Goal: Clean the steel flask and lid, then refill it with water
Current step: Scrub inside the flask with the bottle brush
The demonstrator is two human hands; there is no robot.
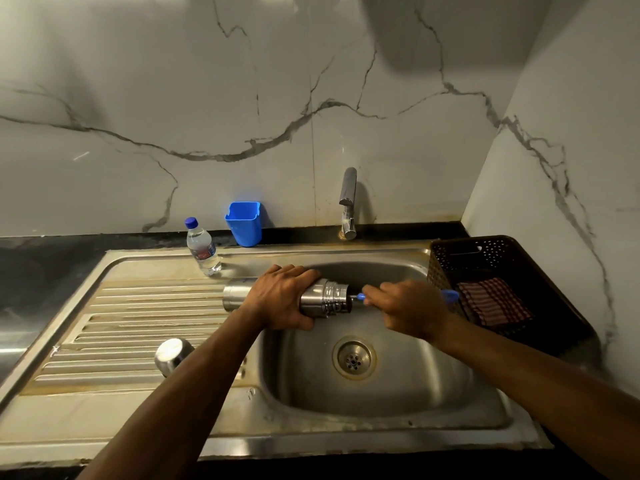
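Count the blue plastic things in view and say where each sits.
3. The blue cup stands against the wall behind the sink; the blue cap tops the water bottle; the blue brush handle pokes from the right hand. The basket may hide more.

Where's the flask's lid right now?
The lid sits on the ribbed drainboard left of the sink basin, beside the left forearm, nearer the camera than the flask.
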